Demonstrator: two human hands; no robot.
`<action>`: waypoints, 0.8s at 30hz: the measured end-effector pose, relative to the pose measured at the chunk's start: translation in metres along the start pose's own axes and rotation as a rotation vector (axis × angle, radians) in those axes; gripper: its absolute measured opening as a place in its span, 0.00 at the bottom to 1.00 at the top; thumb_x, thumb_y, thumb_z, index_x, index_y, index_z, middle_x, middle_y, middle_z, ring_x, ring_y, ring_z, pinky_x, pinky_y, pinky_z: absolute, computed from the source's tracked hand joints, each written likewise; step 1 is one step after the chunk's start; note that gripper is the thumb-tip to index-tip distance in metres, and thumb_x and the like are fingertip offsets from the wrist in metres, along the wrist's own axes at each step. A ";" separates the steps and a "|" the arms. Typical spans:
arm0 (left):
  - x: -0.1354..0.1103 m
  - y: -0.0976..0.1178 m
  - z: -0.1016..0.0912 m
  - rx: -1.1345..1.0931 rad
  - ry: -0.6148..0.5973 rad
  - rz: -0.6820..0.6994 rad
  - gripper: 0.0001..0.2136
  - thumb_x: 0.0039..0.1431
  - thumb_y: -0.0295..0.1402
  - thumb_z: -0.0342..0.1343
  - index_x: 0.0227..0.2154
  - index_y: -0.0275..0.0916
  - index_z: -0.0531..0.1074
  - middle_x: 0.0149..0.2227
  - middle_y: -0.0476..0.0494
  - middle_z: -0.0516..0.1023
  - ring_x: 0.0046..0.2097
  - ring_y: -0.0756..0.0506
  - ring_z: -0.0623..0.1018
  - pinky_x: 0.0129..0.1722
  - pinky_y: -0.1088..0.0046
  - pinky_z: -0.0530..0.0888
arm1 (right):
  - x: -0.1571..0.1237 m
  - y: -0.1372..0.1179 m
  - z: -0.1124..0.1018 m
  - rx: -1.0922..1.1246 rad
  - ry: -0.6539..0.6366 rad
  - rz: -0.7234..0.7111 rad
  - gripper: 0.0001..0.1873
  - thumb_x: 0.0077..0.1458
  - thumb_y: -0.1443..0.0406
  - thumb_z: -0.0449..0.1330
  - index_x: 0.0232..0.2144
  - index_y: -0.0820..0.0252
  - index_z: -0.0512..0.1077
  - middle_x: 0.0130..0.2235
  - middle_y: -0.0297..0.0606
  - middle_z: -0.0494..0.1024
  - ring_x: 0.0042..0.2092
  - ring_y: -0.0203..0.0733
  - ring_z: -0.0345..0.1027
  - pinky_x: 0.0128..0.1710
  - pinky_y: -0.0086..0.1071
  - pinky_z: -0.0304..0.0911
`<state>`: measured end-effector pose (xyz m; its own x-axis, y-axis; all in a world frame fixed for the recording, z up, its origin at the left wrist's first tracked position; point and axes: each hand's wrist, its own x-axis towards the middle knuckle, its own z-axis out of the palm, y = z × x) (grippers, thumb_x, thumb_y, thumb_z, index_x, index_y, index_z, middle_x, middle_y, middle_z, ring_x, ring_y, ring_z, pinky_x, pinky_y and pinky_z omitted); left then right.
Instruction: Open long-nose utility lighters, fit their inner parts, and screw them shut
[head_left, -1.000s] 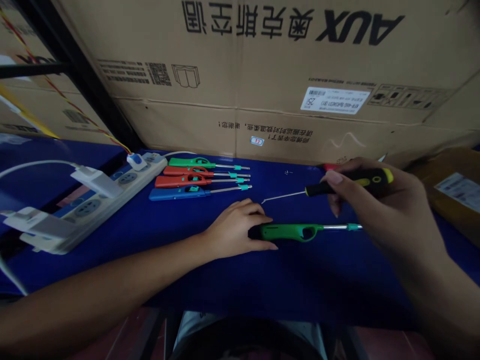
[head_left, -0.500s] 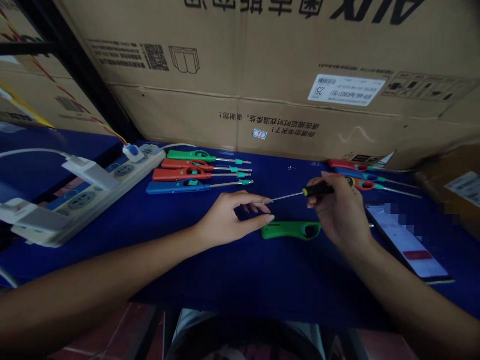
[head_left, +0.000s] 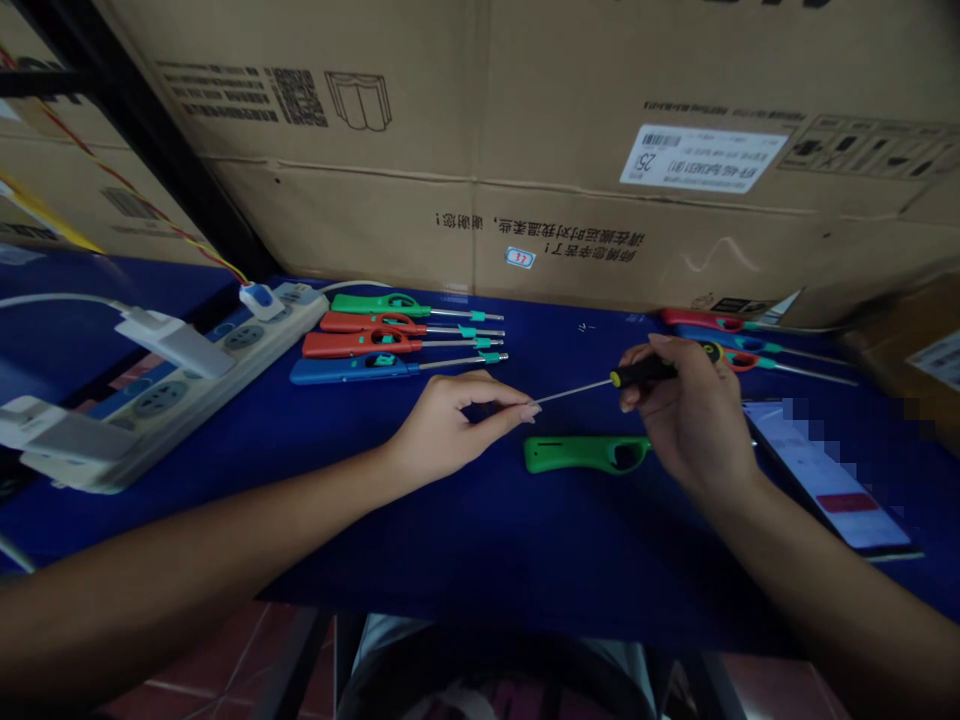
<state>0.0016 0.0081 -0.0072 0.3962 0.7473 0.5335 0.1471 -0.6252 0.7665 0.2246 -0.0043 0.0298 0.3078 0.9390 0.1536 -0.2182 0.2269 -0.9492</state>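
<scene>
with the loose green lighter [head_left: 581,454] as the centre of the dial, the lighter lay flat on the bench [head_left: 525,550], its handle end toward nine o'clock and its metal nozzle toward three, mostly hidden by the right hand [head_left: 694,420]. that hand was closed around the dark handle of a screwdriver [head_left: 574,390], the shaft held clear above the lighter and slanting down toward the ten o'clock side. there the left hand [head_left: 442,430] had its thumb and fingertips pinched together on the tip of the shaft; whether a tiny piece sat in the pinch was too small to tell. so the two hands were apart, joined only by the tool, and neither seemed to grip the lighter. the step in hand looked, in my judgement, like work at the screwdriver's tip rather than on the lighter itself. a good next move called for a steady shaft and a careful pinch, so that anything small at the tip would not drop. a row of four lighters [head_left: 360,345] lay at ten o'clock, a power strip [head_left: 241,338] beyond it, another group of lighters [head_left: 701,321] at two, a lit phone [head_left: 817,470] at three, and a large carton [head_left: 555,120] at twelve.
</scene>
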 end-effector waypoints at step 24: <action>0.000 0.010 -0.002 -0.036 -0.066 0.119 0.04 0.63 0.28 0.63 0.37 0.38 0.83 0.35 0.43 0.85 0.37 0.48 0.82 0.39 0.74 0.79 | -0.001 -0.006 0.000 0.024 0.010 0.122 0.08 0.51 0.65 0.62 0.21 0.58 0.71 0.24 0.33 0.73 0.21 0.32 0.64 0.15 0.25 0.62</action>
<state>0.0013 0.0023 0.0016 0.4679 0.6515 0.5972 0.0633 -0.6987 0.7126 0.2255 -0.0062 0.0350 0.2873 0.9572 0.0348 -0.2762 0.1176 -0.9539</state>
